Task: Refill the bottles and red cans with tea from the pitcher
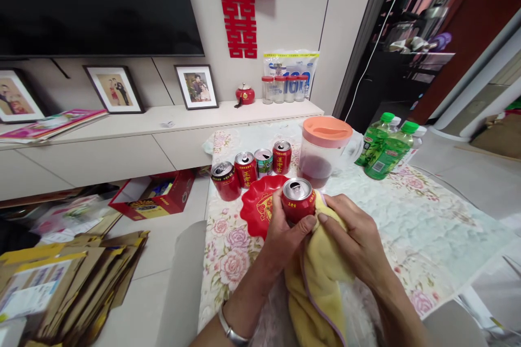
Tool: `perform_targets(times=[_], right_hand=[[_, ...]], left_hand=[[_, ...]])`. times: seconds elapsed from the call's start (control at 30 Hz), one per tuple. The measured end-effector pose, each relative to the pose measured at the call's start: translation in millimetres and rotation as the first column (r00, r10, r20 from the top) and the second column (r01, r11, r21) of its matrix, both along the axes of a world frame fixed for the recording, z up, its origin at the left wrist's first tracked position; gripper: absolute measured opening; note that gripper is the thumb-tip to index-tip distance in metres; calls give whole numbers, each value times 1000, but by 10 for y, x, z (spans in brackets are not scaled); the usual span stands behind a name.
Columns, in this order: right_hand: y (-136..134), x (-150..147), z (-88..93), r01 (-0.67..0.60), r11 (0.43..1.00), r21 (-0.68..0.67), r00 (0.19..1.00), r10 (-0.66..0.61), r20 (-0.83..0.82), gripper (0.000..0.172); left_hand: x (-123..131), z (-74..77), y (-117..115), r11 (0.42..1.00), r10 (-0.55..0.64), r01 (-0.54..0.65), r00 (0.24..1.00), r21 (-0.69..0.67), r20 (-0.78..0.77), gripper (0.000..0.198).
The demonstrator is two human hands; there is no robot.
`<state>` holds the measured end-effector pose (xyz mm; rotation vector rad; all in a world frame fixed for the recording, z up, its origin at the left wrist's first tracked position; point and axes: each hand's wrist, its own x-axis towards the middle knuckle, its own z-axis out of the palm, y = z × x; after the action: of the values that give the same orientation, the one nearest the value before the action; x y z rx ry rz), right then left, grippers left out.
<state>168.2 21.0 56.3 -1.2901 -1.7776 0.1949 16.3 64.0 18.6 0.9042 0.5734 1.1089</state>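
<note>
At the floral-covered table (pixel 431 200): what holds what.
Pitcher (pixel 314 169), orange lid (pixel 328 129) on, part-filled with dark liquid; yellow cloth (pixel 321 271) pinched in right hand (pixel 358 233); green bottles (pixel 386 156) capped; opened red can (pixel 297 205) near red plate (pixel 251 214), left hand (pixel 285 241) gripping it, cloth touching; four more cans (pixel 246 171) behind, contents can't be made out.

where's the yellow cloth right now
In the head view, the yellow cloth hangs from the right hand, right of bottom centre, against the red can in the left hand.
</note>
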Motion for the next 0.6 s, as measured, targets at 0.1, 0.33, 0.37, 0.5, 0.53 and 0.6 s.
perform_targets(times=[0.1, 0.33, 0.37, 0.5, 0.53, 0.6], right_hand=[[-29, -29, 24, 8, 993, 120, 1000, -10, 18, 29], [9, -20, -47, 15, 986, 164, 996, -28, 79, 40], [21, -14, -63, 23, 987, 157, 995, -37, 88, 39], [61, 2, -118, 19, 996, 87, 992, -30, 123, 29], [68, 6, -131, 15, 998, 53, 992, -22, 128, 26], [85, 15, -162, 13, 999, -43, 990, -7, 142, 20]], left_hand=[[-1, 9, -9, 999, -34, 35, 999, 42, -15, 76], [-55, 118, -41, 999, -13, 15, 998, 44, -60, 65], [-59, 116, -39, 998, -2, 6, 999, 62, -55, 64], [-58, 64, -24, 996, 25, -24, 1000, 86, -13, 67], [-54, 52, -20, 996, 35, -35, 999, 87, -4, 68], [-45, 38, -12, 993, 67, -67, 998, 98, 8, 68]])
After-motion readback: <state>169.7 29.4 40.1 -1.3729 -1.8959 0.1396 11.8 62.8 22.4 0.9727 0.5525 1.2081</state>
